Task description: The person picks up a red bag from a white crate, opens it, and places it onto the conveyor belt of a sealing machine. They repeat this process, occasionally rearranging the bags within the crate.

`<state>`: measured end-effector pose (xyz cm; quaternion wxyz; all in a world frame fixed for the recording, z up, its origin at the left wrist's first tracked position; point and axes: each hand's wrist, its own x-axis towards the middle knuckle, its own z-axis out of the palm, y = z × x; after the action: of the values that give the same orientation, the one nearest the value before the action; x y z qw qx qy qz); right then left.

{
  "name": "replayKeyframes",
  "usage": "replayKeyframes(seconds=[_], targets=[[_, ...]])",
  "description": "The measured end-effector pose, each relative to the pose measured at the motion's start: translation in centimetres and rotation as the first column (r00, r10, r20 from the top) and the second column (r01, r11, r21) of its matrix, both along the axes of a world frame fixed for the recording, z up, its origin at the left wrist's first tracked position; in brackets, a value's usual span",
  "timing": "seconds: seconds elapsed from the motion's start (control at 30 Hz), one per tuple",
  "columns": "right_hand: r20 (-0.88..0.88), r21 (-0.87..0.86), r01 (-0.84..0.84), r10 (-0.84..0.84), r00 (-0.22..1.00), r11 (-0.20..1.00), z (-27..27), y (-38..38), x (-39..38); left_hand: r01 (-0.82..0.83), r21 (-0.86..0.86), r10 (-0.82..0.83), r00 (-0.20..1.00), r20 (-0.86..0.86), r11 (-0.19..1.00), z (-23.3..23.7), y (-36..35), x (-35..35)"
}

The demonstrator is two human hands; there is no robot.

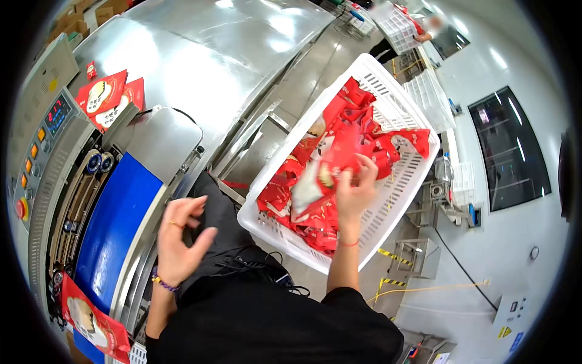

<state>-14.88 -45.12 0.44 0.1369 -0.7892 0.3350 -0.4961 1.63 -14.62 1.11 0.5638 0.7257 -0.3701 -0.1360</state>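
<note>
My right hand (pixel 354 193) is over a white plastic basket (pixel 267 182) and pinches a red pouch (pixel 343 148), blurred by motion. Several more red printed pouches (pixel 318 227) lie heaped in the basket below it. My left hand (pixel 182 239) is held in the air with thumb and fingers apart and nothing in it. It is nearest to the blue belt (pixel 115 233) of a sealing machine (pixel 76 206). On the near end of that belt rests a red pouch (pixel 91 318) with a pale round picture.
Two red pouches (pixel 109 97) and a small red packet (pixel 91 70) lie on the steel table (pixel 200 67) beyond the machine. The control panel (pixel 42 139) is at the left. Another person (pixel 388 45) stands far back with a white basket (pixel 397 27). Cables run along the right wall.
</note>
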Motion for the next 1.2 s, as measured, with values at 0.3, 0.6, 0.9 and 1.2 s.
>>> replayKeyframes(seconds=[0.3, 0.6, 0.9, 1.2], targets=[[0.069, 0.037, -0.910, 0.907, 0.415, 0.413, 5.8, 21.7, 10.1, -0.326, -0.320, 0.272, 0.941, -0.201, 0.890, -4.3, 3.2, -1.7], [0.374, 0.501, -0.858, 0.922, 0.095, -0.115, 0.8, 17.3, 11.0, -0.391, -0.110, 0.331, 0.875, -0.354, 0.914, -5.0, 11.1, -0.8], [0.366, 0.747, -0.663, 0.810, 0.459, 0.038, -2.0, 18.5, 8.7, -0.337, -0.148, 0.270, 0.897, -0.350, 0.930, -4.1, 7.0, -0.5], [0.475, 0.686, -0.716, 0.823, 0.311, -0.125, -1.0, 17.9, 11.3, -0.482, -0.142, 0.421, 0.849, -0.318, 0.865, -4.9, 8.2, 0.0]])
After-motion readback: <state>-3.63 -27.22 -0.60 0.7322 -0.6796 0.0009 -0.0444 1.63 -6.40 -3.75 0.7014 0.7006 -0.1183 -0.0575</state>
